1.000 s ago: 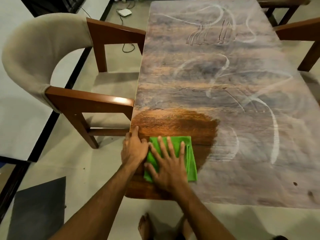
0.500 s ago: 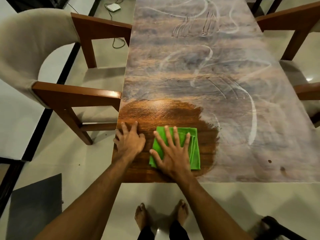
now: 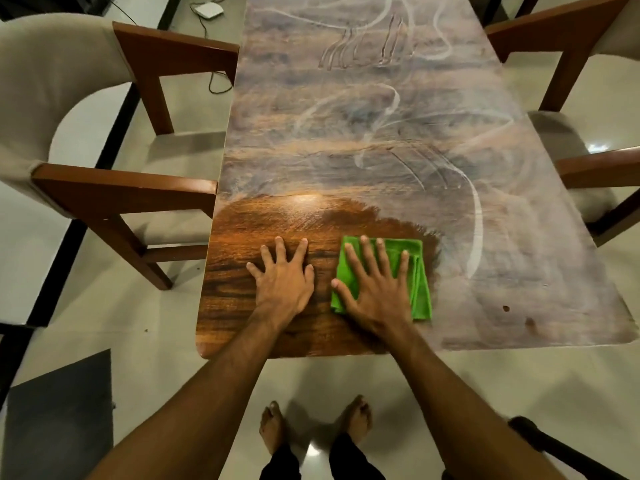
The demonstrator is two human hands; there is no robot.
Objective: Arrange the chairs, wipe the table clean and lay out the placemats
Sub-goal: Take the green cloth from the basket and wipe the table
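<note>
A long wooden table (image 3: 363, 133) is coated with pale dust streaked by finger marks; its near left corner is wiped to a dark glossy brown. My right hand (image 3: 375, 289) presses flat, fingers spread, on a folded green cloth (image 3: 417, 275) at the edge of the wiped patch. My left hand (image 3: 285, 282) rests flat on the wiped wood beside it, fingers spread. A beige upholstered chair (image 3: 52, 98) with wooden arms stands at the table's left side. Another chair (image 3: 581, 133) stands at the right side.
My bare feet (image 3: 313, 424) stand on the pale tiled floor just before the table's near edge. A dark mat (image 3: 59, 417) lies at lower left. A white device (image 3: 207, 10) with a cable sits on the floor at the far left. A black object (image 3: 540, 441) lies at lower right.
My right hand has slid the green cloth to the right along the near edge, widening the wiped patch. My left hand has moved right on the table from its left edge.
</note>
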